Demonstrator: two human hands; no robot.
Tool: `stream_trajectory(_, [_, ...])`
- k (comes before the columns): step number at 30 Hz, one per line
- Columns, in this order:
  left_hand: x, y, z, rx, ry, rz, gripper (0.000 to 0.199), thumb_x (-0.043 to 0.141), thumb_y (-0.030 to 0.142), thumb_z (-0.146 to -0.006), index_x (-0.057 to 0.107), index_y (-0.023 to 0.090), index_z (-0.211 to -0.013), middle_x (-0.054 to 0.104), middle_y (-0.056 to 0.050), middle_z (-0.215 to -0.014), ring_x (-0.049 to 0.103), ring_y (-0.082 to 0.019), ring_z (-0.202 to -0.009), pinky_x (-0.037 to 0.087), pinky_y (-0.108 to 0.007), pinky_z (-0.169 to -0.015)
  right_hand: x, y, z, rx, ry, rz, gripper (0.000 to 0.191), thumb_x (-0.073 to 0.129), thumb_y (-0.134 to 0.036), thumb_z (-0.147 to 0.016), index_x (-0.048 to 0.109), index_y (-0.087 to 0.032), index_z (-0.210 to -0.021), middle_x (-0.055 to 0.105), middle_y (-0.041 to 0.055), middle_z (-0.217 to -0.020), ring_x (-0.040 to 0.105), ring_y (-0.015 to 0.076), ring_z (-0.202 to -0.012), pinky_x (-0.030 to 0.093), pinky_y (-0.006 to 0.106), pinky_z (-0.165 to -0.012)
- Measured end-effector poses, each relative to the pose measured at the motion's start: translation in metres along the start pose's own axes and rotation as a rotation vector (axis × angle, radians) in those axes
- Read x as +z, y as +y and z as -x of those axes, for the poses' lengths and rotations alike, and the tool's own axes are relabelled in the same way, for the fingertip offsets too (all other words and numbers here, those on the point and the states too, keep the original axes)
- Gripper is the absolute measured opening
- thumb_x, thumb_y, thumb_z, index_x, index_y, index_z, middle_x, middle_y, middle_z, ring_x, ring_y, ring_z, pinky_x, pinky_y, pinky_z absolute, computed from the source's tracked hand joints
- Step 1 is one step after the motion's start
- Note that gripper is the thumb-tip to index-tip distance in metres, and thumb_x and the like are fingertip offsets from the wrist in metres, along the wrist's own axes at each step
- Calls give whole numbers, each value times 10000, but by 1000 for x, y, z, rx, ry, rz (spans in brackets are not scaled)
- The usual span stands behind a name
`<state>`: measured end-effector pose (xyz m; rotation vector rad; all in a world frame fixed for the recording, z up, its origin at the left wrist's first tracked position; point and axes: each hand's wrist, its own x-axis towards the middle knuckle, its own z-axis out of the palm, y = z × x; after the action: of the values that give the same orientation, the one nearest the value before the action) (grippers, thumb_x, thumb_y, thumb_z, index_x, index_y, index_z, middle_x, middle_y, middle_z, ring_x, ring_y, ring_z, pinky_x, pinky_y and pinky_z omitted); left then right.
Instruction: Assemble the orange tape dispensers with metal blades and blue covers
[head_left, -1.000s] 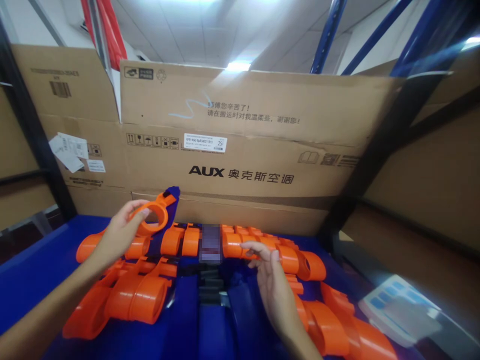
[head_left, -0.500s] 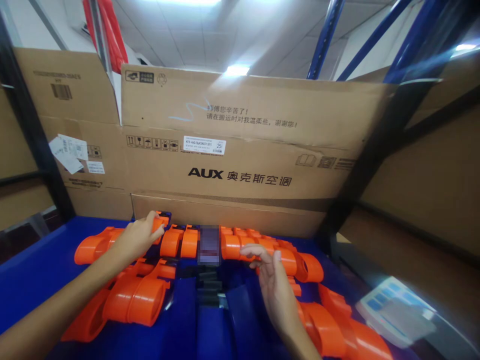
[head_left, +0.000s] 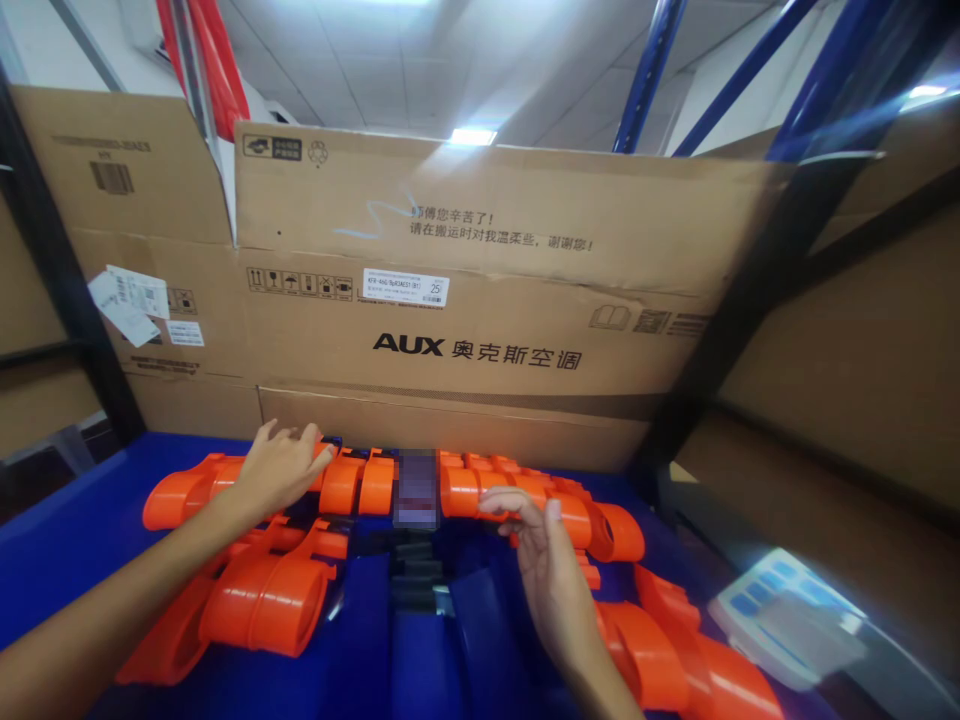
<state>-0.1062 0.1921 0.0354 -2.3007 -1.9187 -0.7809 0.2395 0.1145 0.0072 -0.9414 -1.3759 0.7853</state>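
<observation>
glossy orange wide-banded rings [head_left: 259,608]; left grip [head_left: 279,470] loosely spread, right grip [head_left: 544,550] half-curled, both holding nothing.

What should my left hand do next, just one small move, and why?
Probably lift your left hand straight up, clear of the back row of orange rings: its fingers look spread rather than closed on anything, and rings sit close beside it, so sliding sideways might knock them.

A printed cardboard panel [head_left: 465,408] stands between 2 dark posts [head_left: 739,325] behind a blue tabletop [head_left: 67,500], beneath a pale panelled ceiling [head_left: 405,65] with bright lights [head_left: 473,136].
</observation>
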Motion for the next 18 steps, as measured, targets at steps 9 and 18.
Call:
stream_trajectory(9, [5,-33,-8,55,-240,-104,405,405,357,-997,683,183,-1234,728,-204,-1254,649,-397,-1170,328,-582,-1077,3,-6,-2,23,30,-65,682,236,-696,-1043,751,-259,-946,736,56,-1032,637,283,-1066,471,387,-911])
stream_trajectory(18, [-37,-73,6,147,-443,5,780,672,154,-692,555,168,-1463,665,-121,-1450,574,-360,-1302,371,-433,-1093,2,-7,-2,21,3,-111,675,240,-674,-1053,764,-266,-932,731,58,-1021,618,282,-1052,435,387,-910])
